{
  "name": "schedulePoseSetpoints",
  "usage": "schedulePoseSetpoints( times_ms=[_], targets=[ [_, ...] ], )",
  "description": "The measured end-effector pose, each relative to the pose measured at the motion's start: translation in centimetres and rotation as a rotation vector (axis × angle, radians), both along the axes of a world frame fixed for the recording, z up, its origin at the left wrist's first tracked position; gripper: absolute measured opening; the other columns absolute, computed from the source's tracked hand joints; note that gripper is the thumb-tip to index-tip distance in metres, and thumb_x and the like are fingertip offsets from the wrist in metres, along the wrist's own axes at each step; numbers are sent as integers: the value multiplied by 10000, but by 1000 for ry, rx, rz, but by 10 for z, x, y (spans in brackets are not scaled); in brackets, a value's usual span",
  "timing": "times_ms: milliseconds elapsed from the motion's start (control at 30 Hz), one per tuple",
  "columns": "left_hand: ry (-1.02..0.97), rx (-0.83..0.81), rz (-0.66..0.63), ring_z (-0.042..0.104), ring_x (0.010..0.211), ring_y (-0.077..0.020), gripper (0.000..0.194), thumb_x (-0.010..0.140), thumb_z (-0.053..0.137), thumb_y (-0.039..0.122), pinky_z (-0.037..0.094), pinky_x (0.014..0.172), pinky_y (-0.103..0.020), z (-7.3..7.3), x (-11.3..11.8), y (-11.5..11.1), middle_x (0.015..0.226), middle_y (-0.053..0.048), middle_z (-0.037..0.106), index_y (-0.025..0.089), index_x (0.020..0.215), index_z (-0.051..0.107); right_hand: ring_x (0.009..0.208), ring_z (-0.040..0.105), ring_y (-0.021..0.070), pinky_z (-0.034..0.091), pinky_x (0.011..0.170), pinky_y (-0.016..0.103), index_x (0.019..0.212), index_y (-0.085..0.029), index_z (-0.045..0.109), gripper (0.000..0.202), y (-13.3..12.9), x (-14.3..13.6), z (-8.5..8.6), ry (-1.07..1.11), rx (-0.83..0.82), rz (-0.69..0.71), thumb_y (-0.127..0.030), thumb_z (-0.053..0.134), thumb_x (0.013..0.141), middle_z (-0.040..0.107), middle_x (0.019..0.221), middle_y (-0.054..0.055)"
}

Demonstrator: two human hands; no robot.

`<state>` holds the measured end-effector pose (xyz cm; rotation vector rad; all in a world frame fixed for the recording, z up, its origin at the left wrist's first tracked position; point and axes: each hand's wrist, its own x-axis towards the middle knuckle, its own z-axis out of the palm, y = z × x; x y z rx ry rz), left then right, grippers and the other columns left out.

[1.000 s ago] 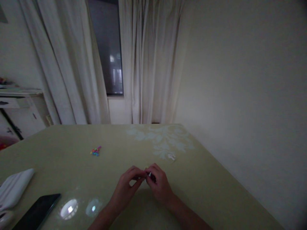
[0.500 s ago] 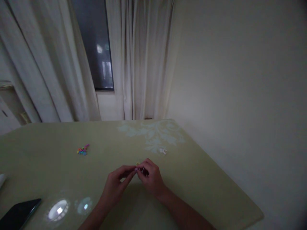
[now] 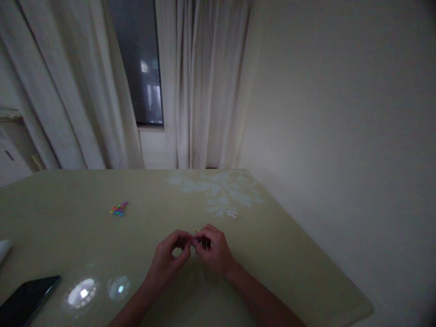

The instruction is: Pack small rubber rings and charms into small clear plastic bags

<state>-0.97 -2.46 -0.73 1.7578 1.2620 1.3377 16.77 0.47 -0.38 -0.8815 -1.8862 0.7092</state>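
Over the middle of the table, my left hand (image 3: 170,255) and my right hand (image 3: 214,249) meet at their fingertips. Both are closed in a pinch around something tiny, mostly covered by the fingers. A small yellowish bit (image 3: 196,231) shows just beyond the fingertips; whether it is held or lies on the table I cannot tell. Farther off to the left lies a little heap of bright multicoloured pieces (image 3: 118,209). Some small white pieces (image 3: 232,214) rest beyond my right hand, by the printed leaf pattern.
The pale green table (image 3: 289,272) runs along a bare wall (image 3: 340,136) on the right. A dark flat device (image 3: 27,299) lies at the near left, with a white object (image 3: 4,249) behind it. Curtains (image 3: 214,91) and a dark window (image 3: 141,68) stand behind the table.
My left fingers have bent more, rounding the gap between thumb and forefinger. My right hand stays almost in place. The view has shifted slightly.
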Motion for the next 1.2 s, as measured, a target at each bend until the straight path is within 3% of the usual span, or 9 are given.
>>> schedulePoseSetpoints(
  times_ms=[167, 333, 500, 667, 833, 967, 1200],
  targets=[
    [67, -47, 20, 750, 921, -241, 229, 905, 653, 394, 607, 819, -357, -11, -9, 12, 1016, -70, 792, 236, 1058, 714, 674, 576, 141, 456, 644, 253, 866, -180, 790, 127, 17, 9, 1, 9, -5, -143, -275, 718, 909, 643, 759, 22],
    [343, 8, -43, 612, 1314, -310, 458, 828, 713, 224, 473, 1125, -498, -32, -14, 23, 1422, -96, 667, 290, 1280, 679, 651, 582, 142, 428, 639, 256, 800, -170, 806, 48, 34, 18, -2, -161, -50, -185, -196, 784, 834, 652, 705, 18],
    [384, -11, -56, 644, 1259, -283, 471, 842, 638, 152, 510, 1080, -442, -40, -7, 22, 1354, -107, 687, 256, 1302, 626, 581, 568, 146, 364, 561, 248, 747, -180, 808, 57, 31, 10, -9, -263, -108, -140, -141, 778, 773, 671, 636, 16],
    [413, -2, -67, 672, 1209, -267, 403, 886, 591, 163, 531, 1037, -406, -37, -2, 16, 1295, -83, 714, 276, 1272, 624, 553, 593, 161, 326, 542, 254, 698, -202, 817, 170, 29, 0, -11, -418, -116, -171, -59, 726, 711, 711, 604, 35],
    [490, 5, -83, 675, 1193, -247, 365, 921, 552, 165, 537, 1028, -397, -33, -1, 14, 1293, -71, 712, 273, 1265, 610, 612, 643, 166, 367, 587, 254, 798, -213, 841, 199, 25, -1, -1, -638, -156, -154, -128, 661, 796, 776, 718, 66],
    [565, 36, -74, 672, 1190, -248, 362, 919, 542, 142, 530, 1043, -419, -36, -2, 15, 1287, -65, 714, 268, 1252, 607, 735, 691, 197, 420, 671, 268, 898, -211, 845, 205, 20, 0, 2, -760, -97, -169, -206, 643, 859, 798, 846, 92],
    [633, 113, -58, 698, 1138, -235, 272, 974, 525, 188, 558, 993, -393, -36, -3, 16, 1254, -64, 732, 252, 1222, 620, 719, 665, 179, 423, 671, 262, 834, -197, 824, 149, 26, 7, -3, -651, -45, -192, -213, 680, 865, 760, 792, 57]
  ],
)
